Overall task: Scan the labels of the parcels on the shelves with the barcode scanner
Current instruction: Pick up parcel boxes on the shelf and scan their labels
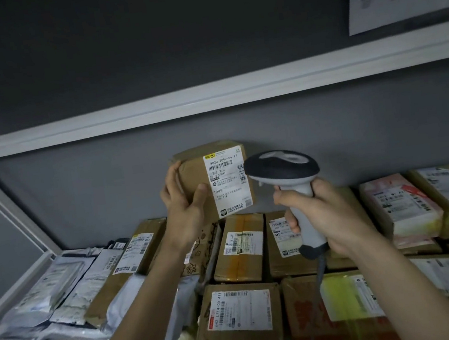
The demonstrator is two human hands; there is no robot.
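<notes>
I am holding up a small cardboard parcel (194, 179) in my left hand (183, 203), fingers curled round its left edge and thumb pressing on its front face, so that the parcel is lifted clear of the stock below and its white label (229, 180) is facing me and the reader. I am gripping the barcode scanner (291, 189) in my right hand (320, 214), fingers wrapped fully round the pale handle; I cannot tell whether a finger is pressing the trigger. The scanner is standing just right of the parcel, close to the label's right edge but apart from it. Its handle is running near-upright, slightly tilted, with the dark head on top, and the head appears to be pointing left and away from me toward the label; the window itself is hidden. The parcel's long axis is running near-vertical, and the label's main barcode is lying across it, near the top. My judgement: the parcel is being angled to present that barcode squarely to the reader. Below both hands, the shelf (39, 268) is carrying rows of further cardboard boxes (240, 307) with labels facing up; to the lower left of my left hand, grey mailer bags (48, 293) are lying overlapped.
</notes>
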